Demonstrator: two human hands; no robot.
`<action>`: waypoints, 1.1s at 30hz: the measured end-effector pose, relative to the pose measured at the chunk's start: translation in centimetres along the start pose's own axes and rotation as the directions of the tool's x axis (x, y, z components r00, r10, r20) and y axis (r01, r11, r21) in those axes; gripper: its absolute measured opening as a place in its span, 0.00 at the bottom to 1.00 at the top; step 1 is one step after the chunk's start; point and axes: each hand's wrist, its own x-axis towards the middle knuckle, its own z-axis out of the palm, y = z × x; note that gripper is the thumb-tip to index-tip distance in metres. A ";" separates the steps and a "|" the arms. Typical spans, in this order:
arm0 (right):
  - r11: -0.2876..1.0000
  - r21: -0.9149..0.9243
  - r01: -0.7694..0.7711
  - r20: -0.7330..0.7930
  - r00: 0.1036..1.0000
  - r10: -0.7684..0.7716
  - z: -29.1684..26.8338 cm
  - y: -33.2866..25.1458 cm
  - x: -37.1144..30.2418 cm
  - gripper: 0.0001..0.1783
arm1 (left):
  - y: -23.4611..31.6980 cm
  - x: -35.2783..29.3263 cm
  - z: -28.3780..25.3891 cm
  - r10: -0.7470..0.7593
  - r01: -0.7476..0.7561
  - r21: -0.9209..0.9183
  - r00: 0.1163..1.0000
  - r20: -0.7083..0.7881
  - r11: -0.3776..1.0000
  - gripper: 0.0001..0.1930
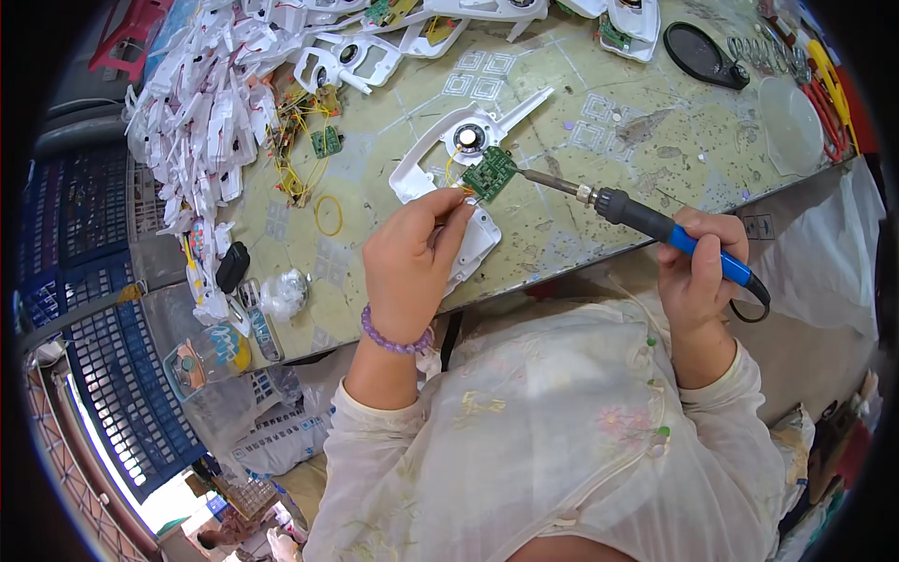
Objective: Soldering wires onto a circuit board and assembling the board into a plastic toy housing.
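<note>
My right hand (704,267) grips a soldering iron (646,220) by its blue handle. Its metal tip points left and meets, or nearly meets, the right edge of a green circuit board (490,175). My left hand (412,253), a purple bead bracelet at its wrist, has thumb and forefinger pinched at the board's near left corner; the fingertips partly hide what lies between them, perhaps a wire too. Under the board lies a white plastic housing (476,245) with a round black part (469,138) set in it. A thin yellow wire runs between housing and board.
White plastic housings (211,131) pile up at the far left. Small boards with yellow wires (302,140) lie beside them. A black round-framed lens (700,54), a coiled metal spring (760,54) and yellow-and-red pliers (829,94) sit at the far right. The table's near edge (609,258) runs before me.
</note>
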 end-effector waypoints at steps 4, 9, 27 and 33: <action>1.000 -0.026 0.008 0.006 1.000 -0.008 -0.1 0.1 0.0 0.10 | -0.1 1.1 -0.6 0.072 -0.072 -0.005 0.992 0.107 0.997 0.08; 0.996 -0.082 0.020 0.034 0.999 -0.017 -0.5 0.4 -0.3 0.11 | -0.5 1.8 -0.8 0.194 -0.211 0.107 0.970 0.149 0.972 0.07; 0.987 -0.139 0.086 0.201 0.978 -0.057 -0.3 -0.1 0.6 0.08 | -0.2 5.1 -1.6 0.496 -0.655 0.236 0.719 0.487 0.717 0.05; 0.948 -0.248 0.198 0.310 0.944 -0.116 -0.1 -0.1 0.7 0.05 | 0.2 5.4 -1.7 0.472 -0.676 0.265 0.693 0.544 0.687 0.03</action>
